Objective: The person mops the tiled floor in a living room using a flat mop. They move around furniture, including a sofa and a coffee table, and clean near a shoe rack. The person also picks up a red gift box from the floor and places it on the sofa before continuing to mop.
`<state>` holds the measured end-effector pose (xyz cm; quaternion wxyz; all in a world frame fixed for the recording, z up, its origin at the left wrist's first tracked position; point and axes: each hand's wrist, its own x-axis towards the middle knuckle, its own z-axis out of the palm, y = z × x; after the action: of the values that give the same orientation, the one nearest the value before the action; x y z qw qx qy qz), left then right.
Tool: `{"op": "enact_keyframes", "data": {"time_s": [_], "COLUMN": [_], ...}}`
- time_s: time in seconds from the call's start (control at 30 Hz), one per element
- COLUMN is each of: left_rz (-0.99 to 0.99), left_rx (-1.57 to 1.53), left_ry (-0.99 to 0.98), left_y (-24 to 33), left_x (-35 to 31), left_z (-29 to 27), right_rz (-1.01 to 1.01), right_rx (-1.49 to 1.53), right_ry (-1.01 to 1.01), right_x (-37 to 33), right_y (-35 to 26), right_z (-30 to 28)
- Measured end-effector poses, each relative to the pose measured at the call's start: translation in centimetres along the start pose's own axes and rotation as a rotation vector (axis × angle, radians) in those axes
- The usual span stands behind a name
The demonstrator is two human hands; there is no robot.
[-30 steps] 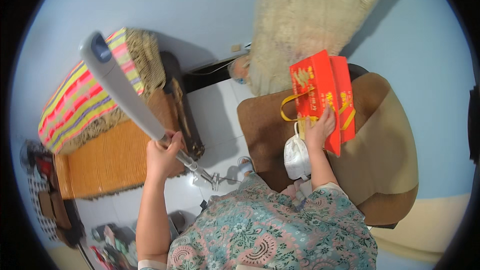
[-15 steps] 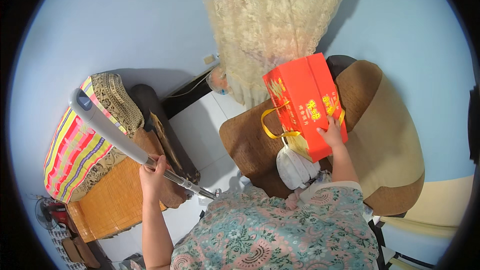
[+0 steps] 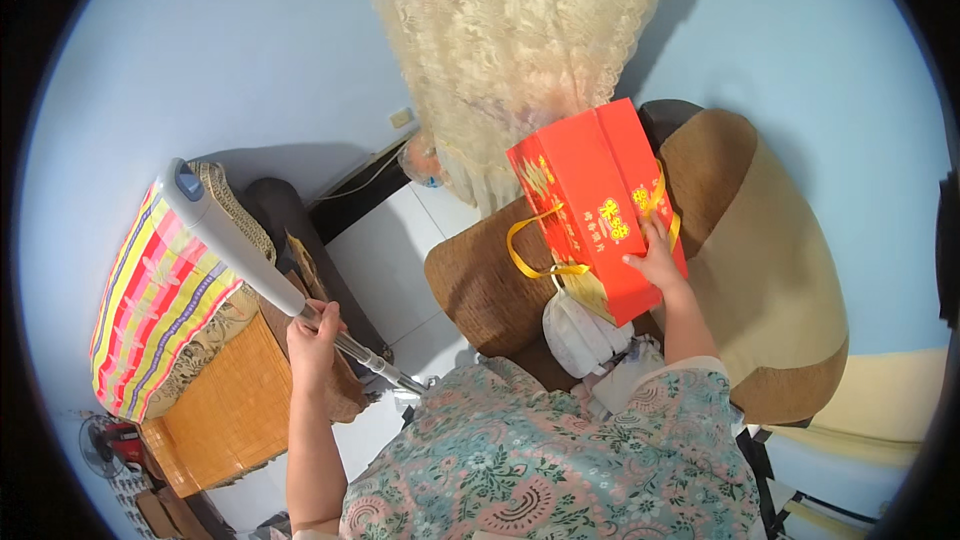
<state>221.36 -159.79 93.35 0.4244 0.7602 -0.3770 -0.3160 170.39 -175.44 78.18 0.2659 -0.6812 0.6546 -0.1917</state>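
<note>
My left hand (image 3: pixel 314 332) is closed round the metal shaft of a long pole, just below its white grip (image 3: pixel 232 250), which has a blue-grey patch at the top. The pole slants down toward my body, and its lower end is out of sight. My right hand (image 3: pixel 658 265) lies against the side of a red gift box (image 3: pixel 590 205) with yellow lettering and yellow ribbon handles. Its fingers reach toward the far ribbon and the thumb is spread from them. The box sits tilted over the brown armchair (image 3: pixel 480 280). A white cloth bundle (image 3: pixel 582 338) lies beside it.
A lace curtain (image 3: pixel 520 40) hangs ahead against the blue wall. To the left stands a seat with an orange woven mat (image 3: pixel 220 395) and a striped cloth (image 3: pixel 165 305). A fan (image 3: pixel 98 445) is at the lower left. White floor tiles (image 3: pixel 400 240) run between the seats.
The view has shifted slightly, moving the room leftward in the picture. The pole's grip has swung a little upward and right. My right hand has slid slightly toward the box's far ribbon.
</note>
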Motion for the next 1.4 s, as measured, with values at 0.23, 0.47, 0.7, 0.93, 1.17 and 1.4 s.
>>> {"op": "enact_keyframes", "data": {"time_s": [0.23,0.47,0.7,0.93,1.17,1.4], "left_rz": [0.001,0.015,-0.001,-0.022,-0.019,-0.033], "left_rx": [0.044,0.051,0.056,0.116,0.101,0.075], "left_ry": [-0.037,-0.036,-0.050,-0.021,0.004,0.068], "left_y": [0.0,-0.5,-0.7,-0.6,-1.3,-2.0], "left_x": [0.2,0.2,0.4,0.3,0.4,1.2], "left_z": [1.1,1.5,1.6,2.2,0.9,-0.4], "right_rz": [0.012,-0.286,0.078,-0.039,-0.007,-0.027], "right_rx": [-0.064,-0.362,-0.117,-0.401,-0.560,0.020], "right_ry": [0.109,0.089,0.053,0.138,0.419,0.806], "right_x": [-0.9,-2.4,-1.5,-3.5,-4.0,1.8], "right_y": [-3.0,-6.3,-7.1,-11.6,-9.9,-10.0], "right_z": [-1.5,-0.1,1.9,6.3,10.6,9.3]}}
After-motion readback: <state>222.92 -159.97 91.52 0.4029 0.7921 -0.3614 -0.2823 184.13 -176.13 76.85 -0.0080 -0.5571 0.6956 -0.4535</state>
